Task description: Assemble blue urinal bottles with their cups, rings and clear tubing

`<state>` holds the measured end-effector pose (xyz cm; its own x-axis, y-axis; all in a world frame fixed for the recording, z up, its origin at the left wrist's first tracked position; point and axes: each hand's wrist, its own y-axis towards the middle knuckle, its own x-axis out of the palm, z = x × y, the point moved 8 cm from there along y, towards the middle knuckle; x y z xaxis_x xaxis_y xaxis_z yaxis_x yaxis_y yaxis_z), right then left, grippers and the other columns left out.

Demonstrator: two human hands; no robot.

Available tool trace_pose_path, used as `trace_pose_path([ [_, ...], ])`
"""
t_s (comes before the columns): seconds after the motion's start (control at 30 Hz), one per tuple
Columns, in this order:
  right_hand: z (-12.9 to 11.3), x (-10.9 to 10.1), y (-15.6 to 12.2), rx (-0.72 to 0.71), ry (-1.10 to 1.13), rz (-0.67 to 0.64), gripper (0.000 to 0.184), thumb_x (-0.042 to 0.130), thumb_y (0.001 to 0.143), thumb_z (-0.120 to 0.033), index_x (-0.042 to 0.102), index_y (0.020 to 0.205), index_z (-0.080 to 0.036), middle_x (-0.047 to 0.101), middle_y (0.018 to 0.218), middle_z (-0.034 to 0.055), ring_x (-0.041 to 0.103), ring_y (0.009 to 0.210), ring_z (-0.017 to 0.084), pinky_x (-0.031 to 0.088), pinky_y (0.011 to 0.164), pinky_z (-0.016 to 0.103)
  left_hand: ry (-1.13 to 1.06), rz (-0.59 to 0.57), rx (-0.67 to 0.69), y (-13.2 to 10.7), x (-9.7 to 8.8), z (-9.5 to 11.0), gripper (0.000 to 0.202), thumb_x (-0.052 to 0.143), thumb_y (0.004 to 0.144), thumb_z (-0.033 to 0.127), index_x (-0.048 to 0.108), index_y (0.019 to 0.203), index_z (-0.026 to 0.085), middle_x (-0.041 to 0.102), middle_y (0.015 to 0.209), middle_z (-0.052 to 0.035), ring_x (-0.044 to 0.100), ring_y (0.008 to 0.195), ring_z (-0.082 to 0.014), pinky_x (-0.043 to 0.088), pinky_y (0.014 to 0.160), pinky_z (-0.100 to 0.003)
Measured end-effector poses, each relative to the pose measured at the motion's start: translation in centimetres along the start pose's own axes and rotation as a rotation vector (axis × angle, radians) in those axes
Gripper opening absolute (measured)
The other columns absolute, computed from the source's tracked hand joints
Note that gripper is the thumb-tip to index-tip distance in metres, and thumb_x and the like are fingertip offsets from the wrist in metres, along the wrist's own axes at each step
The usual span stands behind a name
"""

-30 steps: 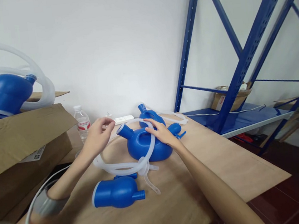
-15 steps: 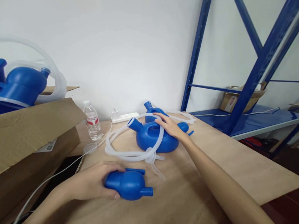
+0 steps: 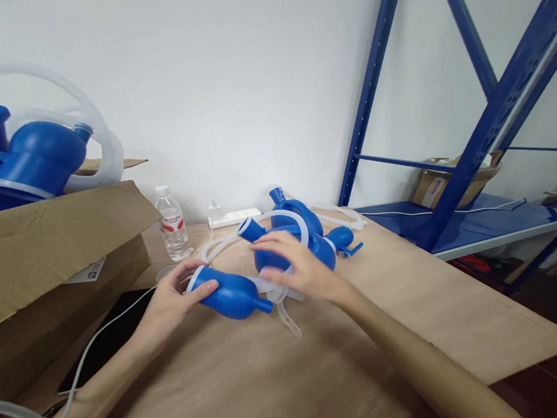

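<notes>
My left hand [image 3: 171, 298] grips a blue plastic bulb-shaped cup [image 3: 230, 295] by its wide, pale-rimmed end. The cup's narrow spout points right and slightly down, above the table. My right hand [image 3: 303, 270] is just right of it, thumb and fingers apart and nothing visible between them. Behind that hand lies a blue handled bottle [image 3: 324, 252], partly covered by it. Coiled translucent tubing [image 3: 301, 223] loops over this bottle, with a loose end [image 3: 290, 320] on the table. Another blue cup [image 3: 341, 237] rests at the bottle's right end.
A second blue bottle [image 3: 304, 216] and more tubing stand behind. Leftward are an open cardboard box [image 3: 59, 227] full of blue parts, a water bottle [image 3: 173, 224] and a white power strip [image 3: 236, 218]. A blue metal rack [image 3: 373, 70] rises beyond the table's right edge.
My left hand has raised the blue cup and turned it, moving slightly away from me. My right hand has left the top of the handled bottle and come nearer, leftward, towards the cup.
</notes>
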<state>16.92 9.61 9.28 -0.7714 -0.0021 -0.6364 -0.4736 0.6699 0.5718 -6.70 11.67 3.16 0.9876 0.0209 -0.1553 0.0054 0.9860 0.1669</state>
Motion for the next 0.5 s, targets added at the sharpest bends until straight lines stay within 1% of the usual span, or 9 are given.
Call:
trace_pose_path([
  [0.07,-1.6,3.2,-0.8,0.016,0.046,-0.147,0.090,0.083,0.075,-0.053,0.044,0.153,-0.035,0.054,0.149,0.0089,0.048,0.138,0.036,0.038,0.114,0.056,-0.038,0.018,-0.014,-0.6,1.1,0.6,0.053,0.091,0.059,0.050,0.071,0.100,0.024,0.074,0.106,-0.0083,0.069,0.100,-0.0307,0.059,0.076,-0.034],
  [0.1,-1.9,4.3,-1.2,0.033,0.058,-0.170,0.098,0.086,0.072,-0.048,0.038,0.156,-0.037,0.051,0.152,0.0088,0.049,0.138,0.036,0.038,0.114,0.057,-0.058,0.020,-0.026,-0.9,1.6,0.9,0.053,0.090,0.058,0.052,0.071,0.099,0.024,0.075,0.107,-0.0086,0.070,0.099,-0.0311,0.060,0.074,-0.035],
  [0.2,-1.2,5.4,-2.1,0.119,0.107,-0.093,0.093,0.082,0.074,-0.030,0.037,0.154,-0.038,0.052,0.151,0.0075,0.054,0.134,0.034,0.041,0.112,0.054,-0.102,-0.006,-0.046,-0.9,2.6,1.7,0.053,0.086,0.061,0.059,0.074,0.098,0.023,0.075,0.109,-0.0103,0.070,0.097,-0.0313,0.061,0.070,-0.036],
  [0.27,-0.4,4.9,-2.5,0.157,0.193,-0.031,0.087,0.083,0.073,-0.028,0.041,0.149,-0.034,0.055,0.146,0.0083,0.056,0.132,0.032,0.043,0.111,0.052,-0.104,-0.030,-0.039,-0.2,2.3,1.9,0.056,0.080,0.065,0.066,0.076,0.097,0.020,0.076,0.105,-0.0121,0.070,0.092,-0.0308,0.061,0.069,-0.037],
  [0.33,0.3,4.1,-2.6,0.169,0.320,-0.014,0.085,0.087,0.070,-0.033,0.046,0.144,-0.031,0.056,0.144,0.0088,0.055,0.132,0.032,0.043,0.112,0.051,-0.036,0.005,0.002,1.1,0.7,1.9,0.058,0.071,0.071,0.070,0.075,0.097,0.018,0.076,0.100,-0.0132,0.071,0.090,-0.0312,0.060,0.073,-0.039],
  [0.37,0.6,3.9,-2.6,0.182,0.392,-0.022,0.085,0.089,0.069,-0.036,0.048,0.143,-0.031,0.055,0.144,0.0086,0.054,0.133,0.031,0.043,0.113,0.050,0.061,0.078,0.046,1.9,-0.7,1.9,0.055,0.067,0.076,0.068,0.074,0.098,0.018,0.077,0.100,-0.0130,0.071,0.094,-0.0315,0.059,0.080,-0.040],
  [0.4,1.0,3.8,-2.6,0.208,0.466,-0.034,0.085,0.090,0.068,-0.038,0.049,0.143,-0.031,0.054,0.144,0.0082,0.053,0.134,0.031,0.043,0.113,0.050,0.219,0.159,0.085,2.8,-2.3,1.9,0.049,0.066,0.078,0.062,0.073,0.099,0.018,0.076,0.103,-0.0130,0.070,0.098,-0.0325,0.057,0.087,-0.042],
  [0.43,1.5,3.8,-2.6,0.244,0.543,-0.047,0.085,0.091,0.067,-0.040,0.051,0.142,-0.031,0.054,0.145,0.0079,0.053,0.134,0.032,0.043,0.113,0.050,0.434,0.195,0.108,3.6,-3.4,1.6,0.044,0.067,0.078,0.056,0.073,0.102,0.020,0.076,0.109,-0.0129,0.068,0.104,-0.0343,0.053,0.095,-0.044],
  [0.5,2.3,4.3,-2.8,0.322,0.706,-0.079,0.086,0.091,0.067,-0.040,0.052,0.143,-0.032,0.053,0.147,0.0075,0.053,0.135,0.032,0.045,0.111,0.050,0.688,0.186,0.152,5.3,-4.9,0.7,0.040,0.068,0.073,0.046,0.072,0.104,0.020,0.074,0.118,-0.0147,0.061,0.121,-0.0409,0.045,0.104,-0.049],
])
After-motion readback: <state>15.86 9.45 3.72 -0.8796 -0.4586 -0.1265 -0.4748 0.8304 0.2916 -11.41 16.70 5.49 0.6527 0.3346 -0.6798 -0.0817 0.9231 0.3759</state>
